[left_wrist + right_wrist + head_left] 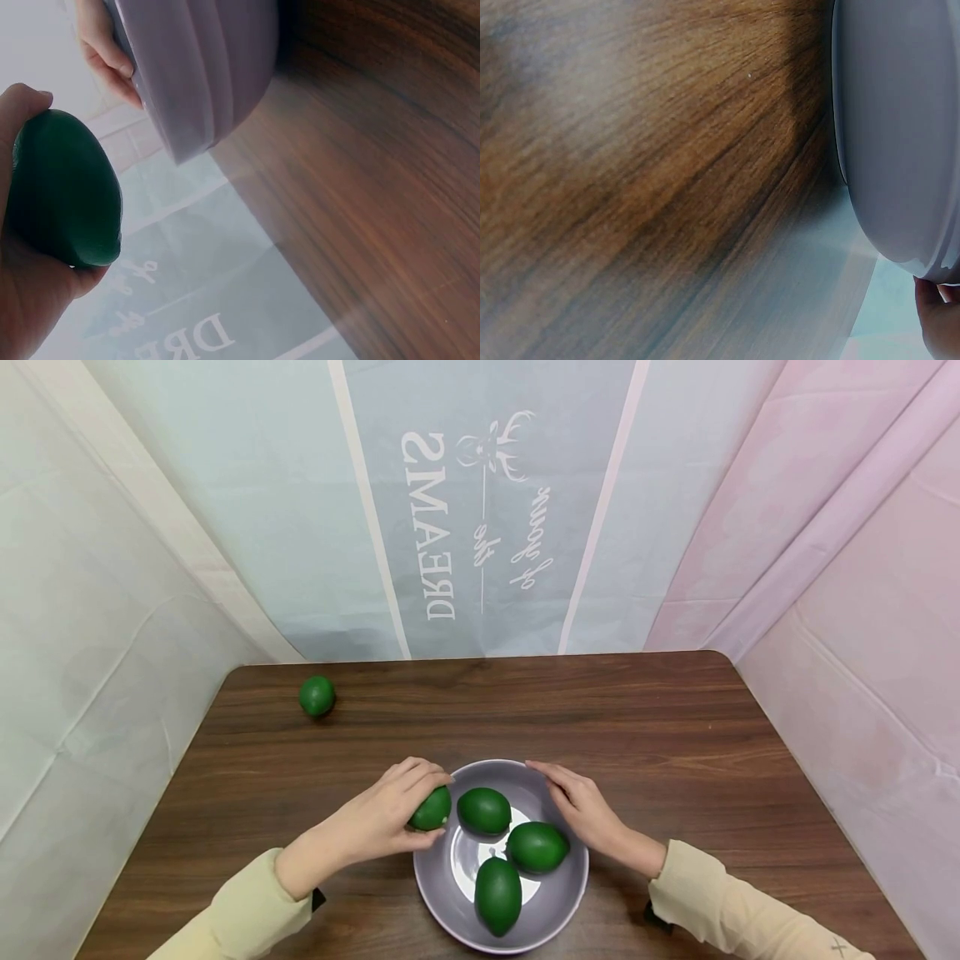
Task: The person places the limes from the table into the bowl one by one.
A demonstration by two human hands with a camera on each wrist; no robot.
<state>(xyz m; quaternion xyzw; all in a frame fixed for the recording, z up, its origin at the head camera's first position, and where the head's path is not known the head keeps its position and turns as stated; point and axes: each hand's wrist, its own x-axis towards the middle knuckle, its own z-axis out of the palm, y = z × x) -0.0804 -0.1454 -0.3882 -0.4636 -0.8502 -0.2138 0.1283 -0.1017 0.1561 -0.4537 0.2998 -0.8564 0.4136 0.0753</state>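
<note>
My left hand [386,810] holds a green lime [431,810] over the left rim of a round grey-purple bowl [431,893]. Close up in the left wrist view, thumb and fingers curve around the lime [67,187], whose end is slightly pointed. Three more limes lie inside the bowl: one at the back [484,811], one at the right [537,847] and one at the front [498,896]. At the bowl's right back rim, my right hand [588,814] grips the edge, thumb on the inner side and fingers along the outside.
Another lime [317,696] sits near the back left corner of the dark wooden table [600,710]. Behind the table hangs a pale cloth [483,527] with printed lettering, and light cloth walls flank both sides.
</note>
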